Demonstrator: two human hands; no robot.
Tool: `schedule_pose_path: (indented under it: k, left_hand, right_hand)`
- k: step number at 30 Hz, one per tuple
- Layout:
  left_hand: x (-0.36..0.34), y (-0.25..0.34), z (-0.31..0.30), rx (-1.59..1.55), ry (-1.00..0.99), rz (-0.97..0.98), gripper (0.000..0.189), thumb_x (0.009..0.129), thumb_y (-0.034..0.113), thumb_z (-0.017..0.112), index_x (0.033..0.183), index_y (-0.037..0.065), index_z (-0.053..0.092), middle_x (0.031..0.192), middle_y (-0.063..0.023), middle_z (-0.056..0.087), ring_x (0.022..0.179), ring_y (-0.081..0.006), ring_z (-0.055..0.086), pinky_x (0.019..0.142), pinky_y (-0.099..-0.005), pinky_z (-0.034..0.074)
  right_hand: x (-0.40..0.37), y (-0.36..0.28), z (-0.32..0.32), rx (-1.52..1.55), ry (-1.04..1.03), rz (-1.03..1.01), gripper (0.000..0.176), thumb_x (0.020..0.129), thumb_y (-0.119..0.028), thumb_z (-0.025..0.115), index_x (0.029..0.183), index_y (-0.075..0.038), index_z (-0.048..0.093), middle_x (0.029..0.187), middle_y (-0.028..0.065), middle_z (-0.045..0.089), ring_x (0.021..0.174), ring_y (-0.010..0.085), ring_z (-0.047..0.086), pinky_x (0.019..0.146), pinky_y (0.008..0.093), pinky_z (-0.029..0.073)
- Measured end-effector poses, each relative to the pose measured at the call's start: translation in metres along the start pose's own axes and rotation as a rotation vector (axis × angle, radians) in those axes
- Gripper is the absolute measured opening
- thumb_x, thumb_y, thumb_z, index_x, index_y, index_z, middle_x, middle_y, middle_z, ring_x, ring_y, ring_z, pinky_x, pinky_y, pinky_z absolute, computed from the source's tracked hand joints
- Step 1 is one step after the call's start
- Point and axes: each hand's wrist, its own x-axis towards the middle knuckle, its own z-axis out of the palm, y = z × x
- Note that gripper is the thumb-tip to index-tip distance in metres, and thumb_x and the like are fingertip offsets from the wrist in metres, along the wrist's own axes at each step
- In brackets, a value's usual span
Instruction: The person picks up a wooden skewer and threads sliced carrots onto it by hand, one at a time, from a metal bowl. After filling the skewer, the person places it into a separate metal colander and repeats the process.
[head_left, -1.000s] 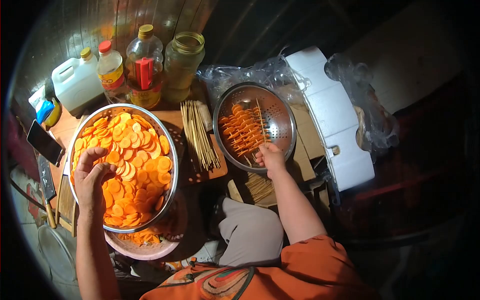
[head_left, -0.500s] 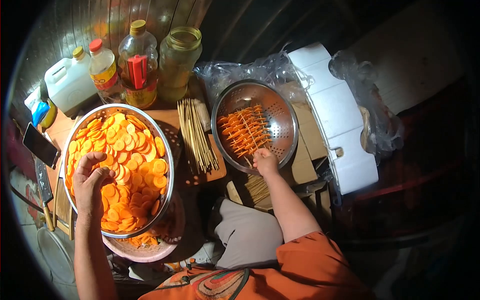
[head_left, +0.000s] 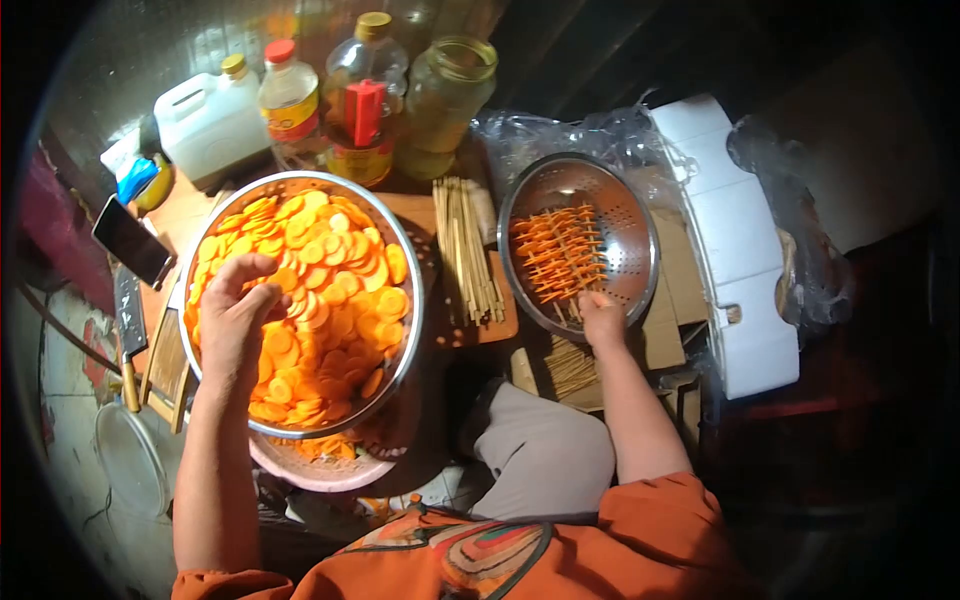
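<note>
The person's right grip (head_left: pixel 600 312), fingers pinched together at the lower end of a thin wooden skewer, is at the near side of the perforated steel colander (head_left: pixel 635 262), with the threaded orange carrot slices (head_left: pixel 558 250) just beyond it; the fingers hide that skewer end. The left grip (head_left: pixel 262 290), thumb and forefinger curled close, hovers over the heaped loose carrot slices (head_left: pixel 335 330), and whether it pinches anything cannot be told. Between the two vessels, pale bamboo skewers (head_left: pixel 466 250) lie on the brown wooden table (head_left: pixel 415 208).
</note>
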Motion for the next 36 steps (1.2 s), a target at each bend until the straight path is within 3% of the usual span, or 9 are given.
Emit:
schedule_pose_path:
  k: [1, 7, 11, 14, 17, 21, 23, 28, 36]
  left_hand:
    - [0.003, -0.002, -0.001, 0.045, 0.000, 0.021, 0.017, 0.080, 0.000, 0.055, 0.096, 0.004, 0.057, 0.091, -0.0025, 0.057, 0.071, -0.0126, 0.059, 0.064, -0.0247, 0.051]
    - [0.009, -0.032, 0.014, 0.381, -0.118, 0.110, 0.010, 0.077, 0.000, 0.060, 0.087, 0.000, 0.062, 0.073, -0.0013, 0.060, 0.063, -0.0073, 0.055, 0.058, -0.0223, 0.046]
    - [-0.003, -0.042, 0.041, 0.894, -0.226, 0.320, 0.020, 0.077, 0.010, 0.062, 0.096, 0.006, 0.064, 0.090, -0.0151, 0.062, 0.079, -0.0300, 0.063, 0.070, -0.0385, 0.051]
    - [-0.008, -0.045, 0.059, 1.164, -0.263, 0.329, 0.035, 0.078, 0.013, 0.058, 0.113, 0.012, 0.056, 0.104, -0.0178, 0.053, 0.085, -0.0342, 0.061, 0.073, -0.0410, 0.051]
    - [-0.006, -0.046, 0.068, 1.293, -0.314, 0.314, 0.034, 0.077, 0.014, 0.057, 0.111, 0.011, 0.057, 0.104, -0.0188, 0.052, 0.085, -0.0337, 0.062, 0.073, -0.0405, 0.052]
    - [0.001, -0.045, 0.064, 1.302, -0.385, 0.204, 0.029, 0.074, 0.016, 0.061, 0.103, 0.011, 0.058, 0.107, -0.0185, 0.050, 0.086, -0.0334, 0.062, 0.072, -0.0410, 0.052]
    - [-0.005, -0.036, 0.056, 1.234, -0.354, 0.268, 0.025, 0.071, 0.018, 0.064, 0.094, 0.008, 0.060, 0.097, -0.0174, 0.058, 0.082, -0.0327, 0.063, 0.071, -0.0412, 0.051]
    - [-0.013, -0.015, 0.031, 1.140, -0.521, 0.026, 0.022, 0.067, 0.019, 0.068, 0.082, 0.003, 0.063, 0.066, -0.0160, 0.063, 0.069, -0.0318, 0.063, 0.066, -0.0386, 0.050]
    - [-0.022, -0.009, 0.006, 1.021, -0.343, -0.103, 0.027, 0.071, 0.019, 0.071, 0.092, 0.003, 0.065, 0.073, -0.0168, 0.064, 0.066, -0.0272, 0.064, 0.062, -0.0353, 0.049]
  right_hand:
    - [-0.012, -0.026, -0.008, 0.234, -0.103, 0.115, 0.025, 0.088, -0.017, 0.058, 0.106, -0.001, 0.064, 0.080, 0.0025, 0.064, 0.065, 0.0083, 0.055, 0.063, 0.0232, 0.045]
    - [-0.075, -0.156, -0.032, 0.324, -0.240, 0.005, 0.026, 0.089, -0.027, 0.058, 0.094, -0.002, 0.066, 0.064, -0.0039, 0.053, 0.056, 0.0041, 0.045, 0.053, 0.0196, 0.037]
    - [-0.115, -0.214, -0.020, 0.574, -0.475, -0.178, 0.023, 0.092, -0.023, 0.052, 0.095, -0.003, 0.064, 0.065, -0.0041, 0.050, 0.060, 0.0030, 0.045, 0.056, 0.0186, 0.037]
    - [-0.140, -0.241, -0.005, 0.636, -0.628, -0.187, 0.021, 0.093, -0.019, 0.049, 0.097, -0.002, 0.062, 0.067, -0.0033, 0.051, 0.062, 0.0032, 0.046, 0.058, 0.0180, 0.037]
    - [-0.146, -0.242, 0.019, 0.753, -0.712, -0.142, 0.020, 0.093, -0.017, 0.049, 0.095, -0.001, 0.061, 0.066, -0.0033, 0.051, 0.061, 0.0035, 0.045, 0.059, 0.0175, 0.037]
    - [-0.147, -0.242, 0.028, 0.712, -0.714, -0.149, 0.021, 0.092, -0.018, 0.050, 0.093, -0.001, 0.061, 0.065, -0.0026, 0.051, 0.062, 0.0039, 0.047, 0.058, 0.0186, 0.039]
    - [-0.144, -0.242, 0.028, 0.721, -0.722, -0.187, 0.021, 0.092, -0.020, 0.051, 0.093, -0.002, 0.062, 0.064, -0.0019, 0.053, 0.061, 0.0044, 0.048, 0.058, 0.0194, 0.039]
    - [-0.149, -0.246, 0.026, 0.692, -0.812, -0.187, 0.022, 0.092, -0.021, 0.051, 0.096, -0.003, 0.062, 0.065, 0.0002, 0.057, 0.052, 0.0045, 0.048, 0.051, 0.0193, 0.040]
    - [-0.158, -0.249, 0.020, 0.696, -0.952, -0.097, 0.024, 0.094, -0.017, 0.044, 0.107, -0.002, 0.058, 0.075, 0.0020, 0.061, 0.059, 0.0052, 0.054, 0.054, 0.0166, 0.042]
